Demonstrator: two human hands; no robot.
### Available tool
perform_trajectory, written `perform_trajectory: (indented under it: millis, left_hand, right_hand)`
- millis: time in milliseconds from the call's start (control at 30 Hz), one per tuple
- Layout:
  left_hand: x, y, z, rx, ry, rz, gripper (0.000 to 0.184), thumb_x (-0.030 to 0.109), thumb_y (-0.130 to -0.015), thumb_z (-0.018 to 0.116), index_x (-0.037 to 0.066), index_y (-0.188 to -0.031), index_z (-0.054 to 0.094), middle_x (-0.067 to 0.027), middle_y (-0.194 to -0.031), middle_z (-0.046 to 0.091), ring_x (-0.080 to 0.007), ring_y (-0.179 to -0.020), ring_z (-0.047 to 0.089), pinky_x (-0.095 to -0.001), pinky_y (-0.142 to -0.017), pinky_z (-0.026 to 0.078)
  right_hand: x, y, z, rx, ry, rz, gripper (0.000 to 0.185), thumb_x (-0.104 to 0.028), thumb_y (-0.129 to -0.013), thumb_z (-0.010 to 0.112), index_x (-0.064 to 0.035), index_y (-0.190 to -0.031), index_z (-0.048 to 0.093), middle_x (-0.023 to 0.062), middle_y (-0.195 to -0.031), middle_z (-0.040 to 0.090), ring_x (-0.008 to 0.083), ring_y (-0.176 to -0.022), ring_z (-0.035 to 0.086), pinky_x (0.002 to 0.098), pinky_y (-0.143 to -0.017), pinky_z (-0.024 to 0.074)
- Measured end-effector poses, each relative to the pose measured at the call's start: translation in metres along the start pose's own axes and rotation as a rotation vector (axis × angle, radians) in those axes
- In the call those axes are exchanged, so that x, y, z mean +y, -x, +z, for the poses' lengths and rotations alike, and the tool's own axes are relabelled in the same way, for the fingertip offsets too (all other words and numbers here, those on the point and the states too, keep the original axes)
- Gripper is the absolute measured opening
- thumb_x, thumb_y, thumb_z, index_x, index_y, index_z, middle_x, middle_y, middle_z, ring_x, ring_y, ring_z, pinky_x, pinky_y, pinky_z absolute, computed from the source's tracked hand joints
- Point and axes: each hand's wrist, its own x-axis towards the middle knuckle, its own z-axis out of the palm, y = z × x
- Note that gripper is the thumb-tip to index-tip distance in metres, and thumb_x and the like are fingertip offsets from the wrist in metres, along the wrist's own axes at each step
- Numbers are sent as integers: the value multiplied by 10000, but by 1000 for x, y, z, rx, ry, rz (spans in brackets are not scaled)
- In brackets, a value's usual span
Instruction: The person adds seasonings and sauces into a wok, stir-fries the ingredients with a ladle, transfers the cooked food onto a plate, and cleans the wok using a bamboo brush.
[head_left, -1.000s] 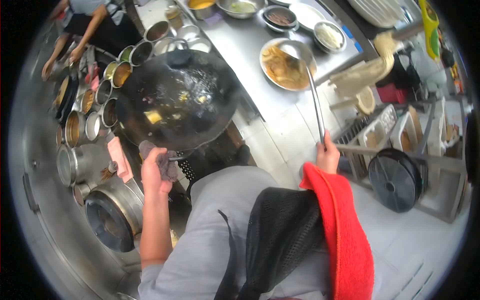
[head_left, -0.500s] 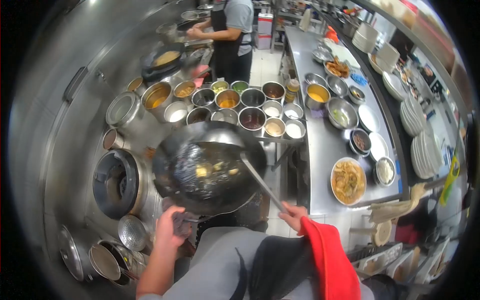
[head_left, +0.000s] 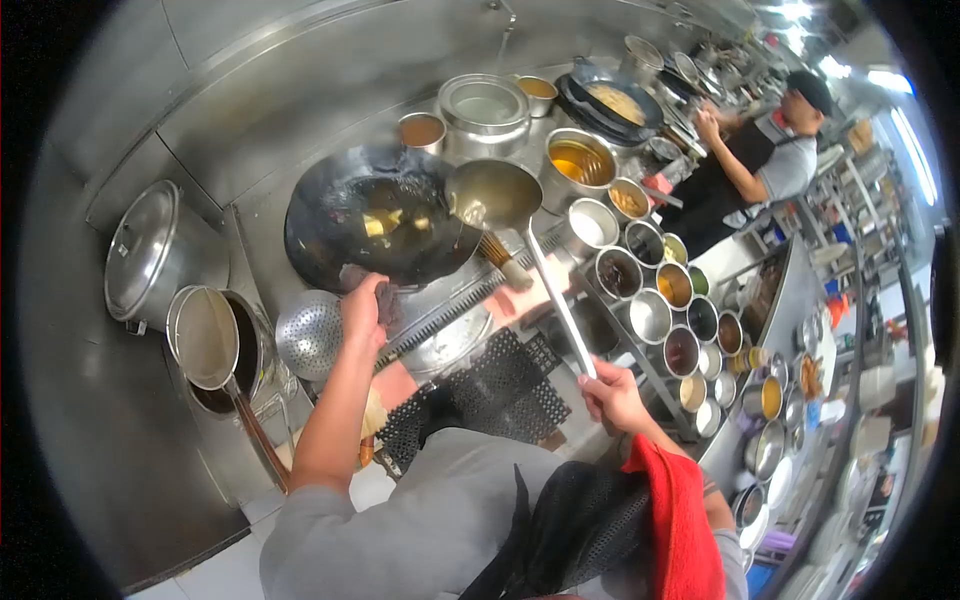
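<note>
My left hand (head_left: 361, 316) is closed on a dark cloth (head_left: 388, 302) at the near rim of a black wok (head_left: 330, 245). Pale yellow pieces of food (head_left: 381, 222) and some oily liquid lie in the wok. In my right hand (head_left: 616, 396) is the long handle of a ladle (head_left: 563, 305), fingers wrapped round its end. The ladle's wide bowl hangs over the wok's right side, with some liquid inside it. Below that bowl a bamboo brush (head_left: 508, 265) lies on the stove edge.
A perforated skimmer (head_left: 308, 335) and a fine strainer (head_left: 205, 335) over a pot are at left, near a lidded pot (head_left: 150, 255). Several seasoning tins (head_left: 675, 287) stand at right. Behind them is a co-worker (head_left: 750, 160) beside another wok (head_left: 630, 105).
My view has turned left toward the stove. The wok, with my left hand at it, has moved left over the burner. The ladle has shifted to the wok's right side.
</note>
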Motion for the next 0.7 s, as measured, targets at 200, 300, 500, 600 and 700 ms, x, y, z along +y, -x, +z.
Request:
perform_trajectory:
  millis: [200,300,500,600,700]
  left_hand:
    - [0,-73,-17,135,34,49,123,168,-817,727,83,-845,643,-35,-778,633,-190,-659,641,-368,-591,527]
    - [-14,-83,-29,167,90,15,156,113,-779,750,7,-861,672,-67,-797,664,-204,-656,657,-352,-599,533]
    - [-14,-81,-23,225,86,-29,325,287,-879,767,-14,-959,672,-74,-844,664,-177,-709,636,-342,-613,515]
    - [-26,-58,-57,292,-81,-62,518,471,-906,741,-27,-1028,667,-83,-875,682,-179,-722,610,-368,-639,505]
    - [-48,-3,-76,323,-512,360,692,614,-872,712,-37,-1100,643,-166,-937,725,-269,-799,668,-424,-721,533]
  right_hand:
    - [-125,-141,58,-93,239,-116,269,-102,-967,566,-43,-1229,557,14,-627,531,108,-447,490,271,-394,394]
    - [-176,-231,83,-206,-44,-52,30,-107,-959,575,-88,-963,551,-3,-679,503,82,-471,447,259,-389,362]
    - [-196,-288,107,-293,-243,215,271,-217,-1041,531,-132,-1296,566,-47,-718,449,12,-452,352,200,-347,267]
    - [-193,-290,102,-370,-187,194,307,-223,-1044,531,-111,-1329,558,-38,-716,466,16,-441,357,198,-330,269]
    - [-194,-289,89,-406,-77,133,339,-195,-1045,525,-78,-1362,545,-14,-717,486,32,-427,370,200,-316,299]
